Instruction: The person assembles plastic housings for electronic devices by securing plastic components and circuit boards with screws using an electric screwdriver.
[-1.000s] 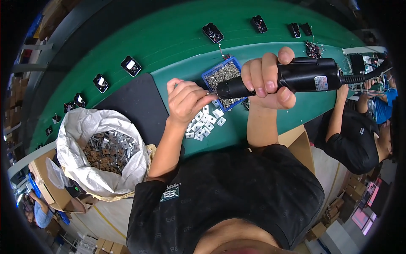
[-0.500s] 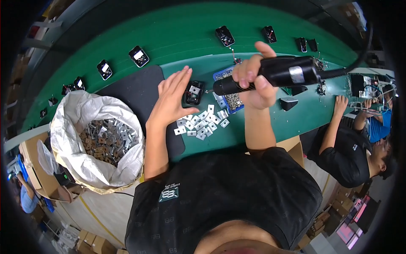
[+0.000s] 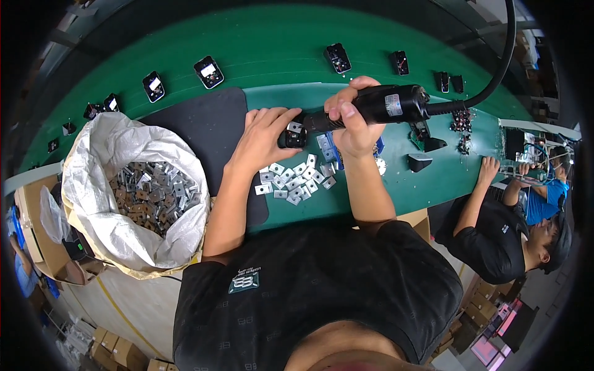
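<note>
My right hand [image 3: 356, 127] is wrapped round a black electric screwdriver [image 3: 390, 106], which lies nearly level with its tip end pointing left. That end meets a small black plastic housing [image 3: 296, 140] with a silver metal plate inside; the bit itself is hidden. My left hand [image 3: 263, 137] grips the housing from its left side, fingers over the far edge and thumb at the near edge. A loose pile of silver square plates with holes [image 3: 296, 180] lies just nearer to me. Behind my right wrist, a blue tray [image 3: 378, 147] of small parts is mostly covered.
At left stands a white sack [image 3: 80, 185] full of metal plates, beside a dark mat [image 3: 216, 130]. Several open black housings [image 3: 209, 72] line the green belt at the back. Loose black shells [image 3: 421, 162] lie right of the tray. A co-worker's hand [image 3: 489, 168] rests farther right.
The screwdriver has moved left and its tip end has come onto the housing. My left hand has shifted right and closed on the housing. The view has shifted slightly.
</note>
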### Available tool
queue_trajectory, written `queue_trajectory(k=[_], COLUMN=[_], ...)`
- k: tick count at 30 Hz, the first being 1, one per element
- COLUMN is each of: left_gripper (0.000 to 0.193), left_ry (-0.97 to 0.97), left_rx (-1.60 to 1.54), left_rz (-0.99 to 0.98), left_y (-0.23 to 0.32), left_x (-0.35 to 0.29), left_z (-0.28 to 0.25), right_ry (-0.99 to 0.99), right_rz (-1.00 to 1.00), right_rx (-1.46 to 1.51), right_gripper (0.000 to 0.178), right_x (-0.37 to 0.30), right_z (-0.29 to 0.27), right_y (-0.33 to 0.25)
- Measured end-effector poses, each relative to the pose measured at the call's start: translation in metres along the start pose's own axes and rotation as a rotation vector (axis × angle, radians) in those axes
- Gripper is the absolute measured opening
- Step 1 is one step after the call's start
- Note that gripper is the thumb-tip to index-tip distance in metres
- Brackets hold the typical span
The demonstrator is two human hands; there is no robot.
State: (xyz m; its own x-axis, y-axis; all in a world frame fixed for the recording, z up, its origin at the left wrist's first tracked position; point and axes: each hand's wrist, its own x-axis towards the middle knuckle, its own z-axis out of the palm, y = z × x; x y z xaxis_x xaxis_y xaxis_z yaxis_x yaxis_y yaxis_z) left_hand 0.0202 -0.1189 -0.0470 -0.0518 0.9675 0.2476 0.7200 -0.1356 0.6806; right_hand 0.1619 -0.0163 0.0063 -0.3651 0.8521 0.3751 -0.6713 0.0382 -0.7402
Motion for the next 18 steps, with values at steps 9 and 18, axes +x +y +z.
queue_trajectory(k=[9,18], left_gripper=[0.072,0.072], left_ry=[0.019,0.018], left_rx=[-0.011,-0.03], left_rz=[-0.004,-0.026], left_y=[-0.0002,-0.0005], left_x=[0.0028,0.0026], left_z=[0.0014,0.0005], right_ry=[0.011,-0.009], right_rz=[-0.005,0.02], right_rx=[-0.047,-0.06], right_gripper=[0.04,0.036], right_x=[0.0011,0.001], right_z=[-0.0022,-0.0019], right_y=[0.0062,0.0095])
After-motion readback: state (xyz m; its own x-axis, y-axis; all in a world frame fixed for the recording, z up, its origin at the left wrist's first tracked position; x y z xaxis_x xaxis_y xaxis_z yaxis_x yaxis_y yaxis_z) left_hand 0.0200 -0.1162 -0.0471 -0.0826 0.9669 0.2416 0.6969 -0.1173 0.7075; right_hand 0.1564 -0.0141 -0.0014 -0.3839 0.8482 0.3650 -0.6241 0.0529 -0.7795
